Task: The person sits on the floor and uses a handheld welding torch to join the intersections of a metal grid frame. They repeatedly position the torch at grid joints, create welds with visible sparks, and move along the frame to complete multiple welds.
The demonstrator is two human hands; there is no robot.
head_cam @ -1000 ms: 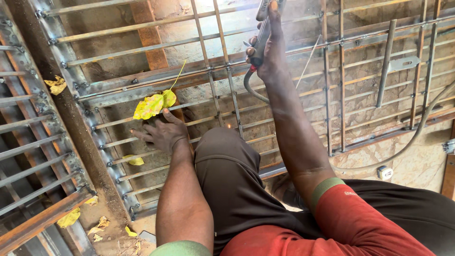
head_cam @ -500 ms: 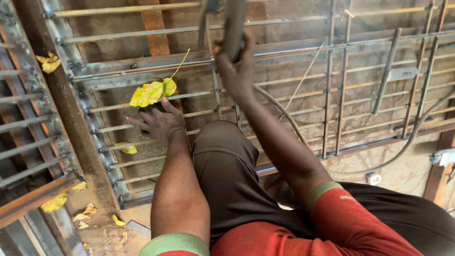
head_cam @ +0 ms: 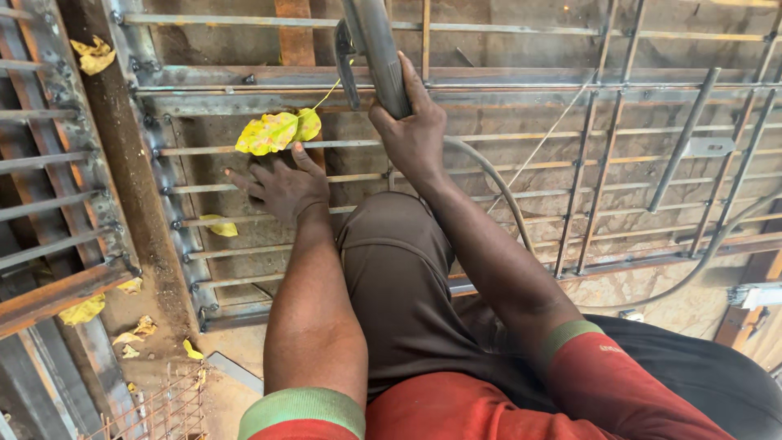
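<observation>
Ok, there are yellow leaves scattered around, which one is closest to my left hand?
The big yellow-green leaf lying on the grille bars just above your left hand, almost touching the fingertips. The other leaves lie farther off to the left.

A welded metal grille (head_cam: 521, 138) of thin horizontal bars lies flat on the sandy ground (head_cam: 244, 391). A yellow-green leaf pair (head_cam: 278, 130) rests on its bars at far left, a smaller yellow leaf (head_cam: 218, 227) nearer. Dry leaf scraps (head_cam: 134, 332) litter the ground at near left.

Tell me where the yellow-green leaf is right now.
Head view, upper left: the yellow-green leaf lies on the metal grille, just above the left hand.
</observation>
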